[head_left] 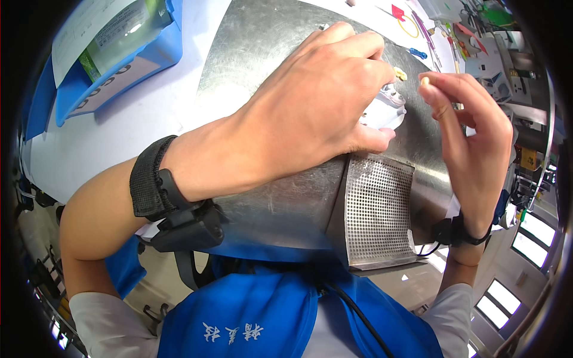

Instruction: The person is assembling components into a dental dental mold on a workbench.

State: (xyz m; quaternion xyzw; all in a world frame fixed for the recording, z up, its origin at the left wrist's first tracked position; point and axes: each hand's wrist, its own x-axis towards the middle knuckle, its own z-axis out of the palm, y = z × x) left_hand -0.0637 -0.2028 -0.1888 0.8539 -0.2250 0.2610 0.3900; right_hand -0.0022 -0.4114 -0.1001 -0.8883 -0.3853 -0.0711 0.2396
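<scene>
My left hand (322,101) reaches across the metal sheet, back of the hand up. Its thumb and fingers curl round a white, rounded piece (385,113) with greyish parts on its upper side; the hand hides much of it. A small lumpy yellow bit (400,74) shows at the fingertips, at the top of the white piece. To the right, my right hand (471,116) is raised, thumb and forefinger pinched on a tiny cream-coloured piece (425,81), apart from the white piece. What the tiny piece is cannot be made out.
A perforated metal tray (379,209) sits at the near edge of the shiny metal sheet (268,209). At the far left, a blue bin (125,80) holds packets and paper. Slim tools (427,36) and a blue-handled item (418,53) lie at the far right.
</scene>
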